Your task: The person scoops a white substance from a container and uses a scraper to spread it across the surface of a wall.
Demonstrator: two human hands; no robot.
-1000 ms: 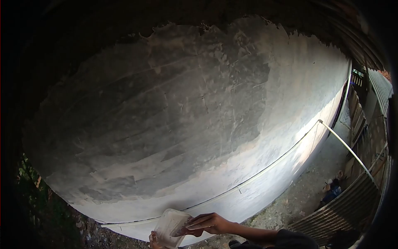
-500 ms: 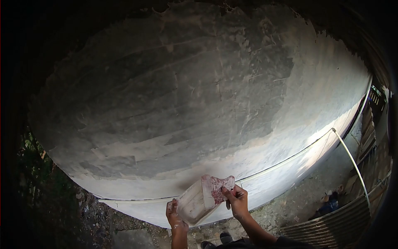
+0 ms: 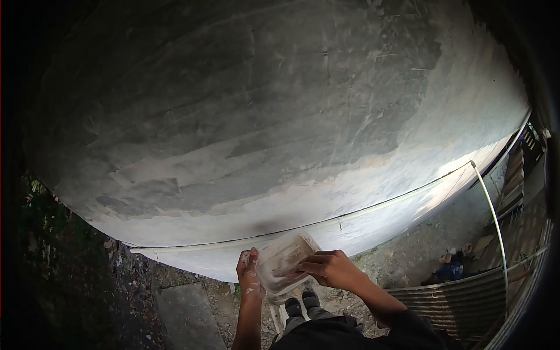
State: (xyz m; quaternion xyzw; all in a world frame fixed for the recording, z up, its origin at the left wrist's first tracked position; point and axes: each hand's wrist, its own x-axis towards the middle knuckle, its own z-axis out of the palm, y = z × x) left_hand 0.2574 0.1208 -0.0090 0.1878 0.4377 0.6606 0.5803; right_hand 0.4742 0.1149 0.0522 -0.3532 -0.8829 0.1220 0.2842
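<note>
My left hand (image 3: 251, 273) grips the left side of a pale, translucent plastic tub (image 3: 273, 256), smeared inside with whitish residue. The tub is tilted, its opening facing me. At its right side, my right hand (image 3: 335, 270) has its fingers bent and pressed together over the inside; what they hold is hidden. The broad, reddish-spattered scraper from the earlier view cannot be made out. Beyond both hands rises a large wall (image 3: 280, 128), with dark grey patches above and a whiter band below.
A thin white pipe (image 3: 494, 216) bends down at the right, near corrugated sheeting (image 3: 446, 309). A dark blue bundle (image 3: 452, 268) lies on the ground. My feet (image 3: 302, 304) are below the tub, with a concrete slab (image 3: 189, 318) to the left.
The view has tipped downward, showing more ground and my legs. My right hand has turned and lowered over the tub, and the scraper it held up is now out of sight.
</note>
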